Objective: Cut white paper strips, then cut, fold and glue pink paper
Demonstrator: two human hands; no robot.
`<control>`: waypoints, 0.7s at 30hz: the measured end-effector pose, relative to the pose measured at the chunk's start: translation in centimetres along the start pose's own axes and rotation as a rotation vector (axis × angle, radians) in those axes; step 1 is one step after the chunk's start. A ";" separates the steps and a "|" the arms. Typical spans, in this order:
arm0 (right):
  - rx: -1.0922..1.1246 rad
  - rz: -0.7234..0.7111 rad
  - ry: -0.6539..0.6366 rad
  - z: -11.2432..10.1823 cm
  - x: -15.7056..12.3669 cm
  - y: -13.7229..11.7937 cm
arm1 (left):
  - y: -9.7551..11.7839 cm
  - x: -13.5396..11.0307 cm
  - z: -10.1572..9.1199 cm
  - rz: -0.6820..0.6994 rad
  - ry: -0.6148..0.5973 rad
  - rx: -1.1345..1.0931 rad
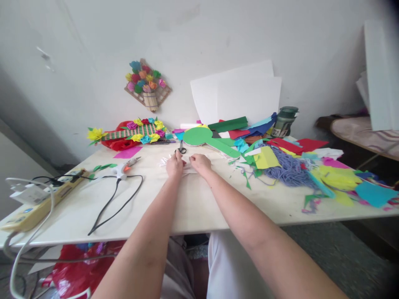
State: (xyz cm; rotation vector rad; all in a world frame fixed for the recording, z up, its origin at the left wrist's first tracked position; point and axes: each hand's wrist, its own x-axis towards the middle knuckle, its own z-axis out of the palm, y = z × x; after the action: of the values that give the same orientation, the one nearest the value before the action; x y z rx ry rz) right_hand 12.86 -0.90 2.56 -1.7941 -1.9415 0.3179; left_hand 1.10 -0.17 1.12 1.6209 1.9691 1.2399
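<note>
Over the middle of the table, my left hand (175, 167) is closed around some white crinkled material (188, 169), perhaps crepe paper. A ruffled end of it sticks out to the left of that hand, and more spans the gap between both hands. My right hand (201, 163) is close by on the right, its fingers pinched on the same white material. Its exact shape is mostly covered by my fingers. Just beyond my hands lie dark-handled scissors (181, 149). Behind them is a green paddle-shaped board (198, 136).
To the left are a glue gun (121, 170) with its looping cord and a power strip (46, 201). A flower-decorated craft piece (134, 133) lies at the back left. Purple yarn (288, 166), coloured paper scraps (339, 178) and a bottle (284, 121) occupy the right side.
</note>
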 end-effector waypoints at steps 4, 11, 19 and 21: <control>-0.042 0.007 0.024 0.1 0.0 0.2 | 0.4 -0.2 -0.2 -0.001 -0.036 0.013; -0.116 0.001 0.053 0.3 0.2 0.3 | 0.0 0.8 -0.4 -0.098 -0.193 -0.110; -0.103 -0.048 0.198 -0.1 0.0 0.3 | 0.6 2.9 -0.4 -0.215 -0.403 -0.165; -0.084 -0.056 0.245 -0.4 0.0 0.3 | 1.5 2.9 -0.5 -0.145 -0.419 -0.061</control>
State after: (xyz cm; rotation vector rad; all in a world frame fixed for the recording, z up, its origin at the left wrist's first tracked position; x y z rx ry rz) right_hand 13.34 -0.92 2.73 -1.7357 -1.8514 -0.0033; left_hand 0.74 2.23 3.37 1.5273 1.7317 0.8177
